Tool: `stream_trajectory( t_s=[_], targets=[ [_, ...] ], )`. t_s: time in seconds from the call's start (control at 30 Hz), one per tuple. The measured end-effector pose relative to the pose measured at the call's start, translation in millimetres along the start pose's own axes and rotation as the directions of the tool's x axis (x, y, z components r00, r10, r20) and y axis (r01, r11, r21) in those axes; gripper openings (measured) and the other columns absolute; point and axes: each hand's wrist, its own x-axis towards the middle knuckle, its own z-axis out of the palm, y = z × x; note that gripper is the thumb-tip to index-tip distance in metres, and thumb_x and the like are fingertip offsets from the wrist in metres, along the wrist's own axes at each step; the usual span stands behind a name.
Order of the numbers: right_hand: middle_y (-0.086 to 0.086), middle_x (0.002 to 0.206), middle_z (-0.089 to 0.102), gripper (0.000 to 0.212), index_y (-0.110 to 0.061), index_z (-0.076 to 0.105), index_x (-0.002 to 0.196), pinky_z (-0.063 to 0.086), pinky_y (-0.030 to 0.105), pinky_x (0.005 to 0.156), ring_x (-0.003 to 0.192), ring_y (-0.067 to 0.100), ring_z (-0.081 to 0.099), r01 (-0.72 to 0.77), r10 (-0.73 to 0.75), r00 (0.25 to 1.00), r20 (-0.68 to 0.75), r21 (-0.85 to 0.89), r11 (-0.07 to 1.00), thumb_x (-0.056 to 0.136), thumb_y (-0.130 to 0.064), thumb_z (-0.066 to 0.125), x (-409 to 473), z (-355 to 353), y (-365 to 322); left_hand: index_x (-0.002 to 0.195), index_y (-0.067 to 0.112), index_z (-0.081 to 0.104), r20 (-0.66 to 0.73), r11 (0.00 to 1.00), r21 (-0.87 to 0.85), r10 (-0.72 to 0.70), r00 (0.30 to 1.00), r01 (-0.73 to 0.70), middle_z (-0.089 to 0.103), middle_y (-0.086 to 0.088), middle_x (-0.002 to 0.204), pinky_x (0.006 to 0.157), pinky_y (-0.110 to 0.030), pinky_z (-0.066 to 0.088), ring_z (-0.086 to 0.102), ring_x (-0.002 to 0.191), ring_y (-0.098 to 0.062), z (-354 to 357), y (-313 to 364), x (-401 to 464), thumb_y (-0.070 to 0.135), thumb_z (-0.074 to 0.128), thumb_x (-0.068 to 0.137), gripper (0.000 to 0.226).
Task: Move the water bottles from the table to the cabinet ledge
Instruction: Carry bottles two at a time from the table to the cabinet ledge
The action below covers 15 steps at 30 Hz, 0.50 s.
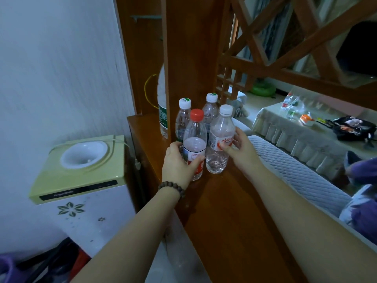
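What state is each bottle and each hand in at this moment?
Red-capped clear plastic bottle: upright on wooden cabinet ledge, capped, gripped by left hand.
White-capped clear plastic bottle with red label: upright, capped, low on water, held by right hand.
Two green-and-white-capped clear bottles behind: upright, capped, untouched.
Bottles on the cloth-covered table: too blurred to tell.
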Motion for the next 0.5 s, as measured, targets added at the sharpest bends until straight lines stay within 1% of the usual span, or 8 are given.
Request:
stream_trajectory(
  t_s=[0.1, 0.17, 0.23, 0.33, 0.37, 0.4, 0.47, 0.5],
  targets=[
    [0.001, 0.149, 0.039, 0.084, -0.022, 0.025, 0.149, 0.040, 0.033, 0.103, 0.134, 0.017, 0.040, -0.044, 0.044, 0.999, -0.023, -0.002, 0.999, 0.080, -0.027, 0.074, -7.1, -3.2, 0.7, 0.134, 0.015, 0.040, 0.006, 0.998, 0.056, 0.020, 1.000, -0.020, 0.051, -0.003, 0.131, 0.092, -0.031, 0.049, 0.051, 0.118, -0.017, -5.0, -4.4, -4.5, 0.055, 0.070, 0.074, 0.078],
    [0.004, 0.151, 0.035, 0.085, -0.019, 0.021, 0.149, 0.036, 0.035, 0.105, 0.136, 0.019, 0.038, -0.059, 0.057, 0.997, -0.048, -0.034, 0.998, 0.082, -0.028, 0.072, -15.8, -5.4, 0.5, 0.135, 0.014, 0.040, 0.001, 0.993, 0.109, 0.035, 0.999, -0.035, 0.050, -0.004, 0.132, 0.095, -0.033, 0.048, 0.049, 0.121, -0.018, -9.1, -8.8, -8.7, 0.056, 0.065, 0.078, 0.075],
    [0.006, 0.151, 0.036, 0.082, -0.018, 0.023, 0.149, 0.034, 0.038, 0.109, 0.136, 0.020, 0.038, -0.063, 0.054, 0.995, -0.085, -0.106, 0.992, 0.083, -0.032, 0.070, -27.5, -5.4, 2.0, 0.137, 0.014, 0.040, -0.008, 0.988, 0.148, 0.034, 0.999, -0.033, 0.049, -0.005, 0.134, 0.099, -0.037, 0.046, 0.046, 0.124, -0.019, -12.3, -14.3, -13.3, 0.055, 0.060, 0.082, 0.072],
    [0.006, 0.152, 0.034, 0.074, -0.020, 0.027, 0.147, 0.031, 0.046, 0.113, 0.138, 0.021, 0.033, -0.066, 0.024, 0.988, -0.151, -0.277, 0.959, 0.086, -0.042, 0.063, -50.7, -0.1, 8.9, 0.142, 0.015, 0.037, -0.019, 0.981, 0.196, 0.015, 1.000, -0.011, 0.045, -0.006, 0.142, 0.107, -0.042, 0.039, 0.040, 0.133, -0.022, -15.2, -22.3, -21.9, 0.055, 0.053, 0.087, 0.070],
    [0.005, 0.152, 0.032, 0.072, -0.020, 0.027, 0.147, 0.029, 0.045, 0.114, 0.140, 0.021, 0.030, -0.062, 0.006, 0.986, -0.166, -0.334, 0.941, 0.087, -0.045, 0.060, -60.0, 2.9, 11.7, 0.144, 0.015, 0.036, -0.023, 0.976, 0.220, 0.010, 1.000, -0.004, 0.042, -0.007, 0.145, 0.110, -0.043, 0.036, 0.036, 0.136, -0.022, -16.6, -24.5, -26.2, 0.055, 0.051, 0.088, 0.070],
    [0.005, 0.152, 0.032, 0.070, -0.019, 0.028, 0.146, 0.026, 0.041, 0.114, 0.140, 0.021, 0.029, -0.055, -0.014, 0.984, -0.176, -0.382, 0.923, 0.088, -0.046, 0.057, -70.6, 6.5, 13.1, 0.145, 0.016, 0.034, -0.025, 0.970, 0.244, 0.006, 1.000, 0.000, 0.039, -0.007, 0.148, 0.112, -0.044, 0.032, 0.032, 0.139, -0.023, -18.1, -26.9, -30.9, 0.054, 0.050, 0.089, 0.069],
    [0.004, 0.149, 0.034, 0.065, -0.019, 0.031, 0.144, 0.025, 0.032, 0.109, 0.138, 0.019, 0.030, -0.008, -0.075, 0.984, -0.164, -0.457, 0.890, 0.090, -0.046, 0.054, -92.9, 16.3, 14.6, 0.147, 0.018, 0.030, -0.022, 0.958, 0.287, -0.003, 1.000, 0.009, 0.034, -0.006, 0.152, 0.115, -0.046, 0.025, 0.024, 0.143, -0.023, -22.4, -32.5, -41.1, 0.055, 0.047, 0.090, 0.070],
    [0.004, 0.148, 0.035, 0.063, -0.019, 0.033, 0.143, 0.026, 0.030, 0.107, 0.138, 0.018, 0.031, 0.024, -0.103, 0.985, -0.136, -0.487, 0.873, 0.091, -0.046, 0.053, -102.9, 22.7, 15.5, 0.148, 0.019, 0.028, -0.020, 0.951, 0.307, -0.014, 1.000, 0.019, 0.032, -0.005, 0.153, 0.116, -0.047, 0.022, 0.020, 0.144, -0.023, -25.2, -35.9, -46.1, 0.056, 0.045, 0.090, 0.071]
  ],
)
